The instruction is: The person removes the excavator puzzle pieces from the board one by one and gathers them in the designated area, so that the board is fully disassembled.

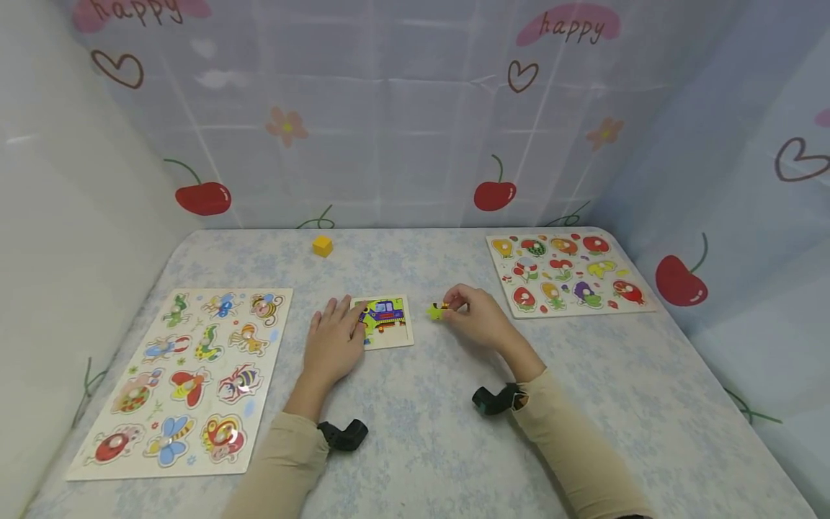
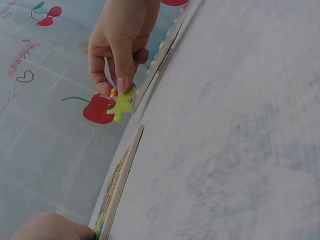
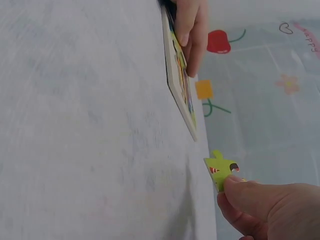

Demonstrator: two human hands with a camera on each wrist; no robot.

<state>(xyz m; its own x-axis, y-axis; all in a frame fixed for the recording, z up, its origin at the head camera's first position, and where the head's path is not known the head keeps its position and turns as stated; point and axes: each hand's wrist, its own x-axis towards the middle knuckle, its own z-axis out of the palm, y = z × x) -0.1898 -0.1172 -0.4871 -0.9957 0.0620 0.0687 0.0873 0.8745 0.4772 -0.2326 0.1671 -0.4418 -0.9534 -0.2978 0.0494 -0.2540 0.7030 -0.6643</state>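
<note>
Currently, the person's right hand [image 1: 478, 317] pinches a small lime-green jigsaw piece [image 1: 435, 313] to the right of a square, pale-rimmed puzzle board [image 1: 394, 338] picturing a purple vehicle; the left hand [image 1: 333, 342], apart from the right, rests extended fingers on the board's left side.

Small curtained-off nook [image 1: 71, 194], cherry-print sheets [image 1: 389, 151], blue-patterned tabletop [image 1: 421, 461]

Yellow cube [image 1: 322, 246], insect board [image 1: 139, 471], fruit board [image 1: 572, 309]
</note>
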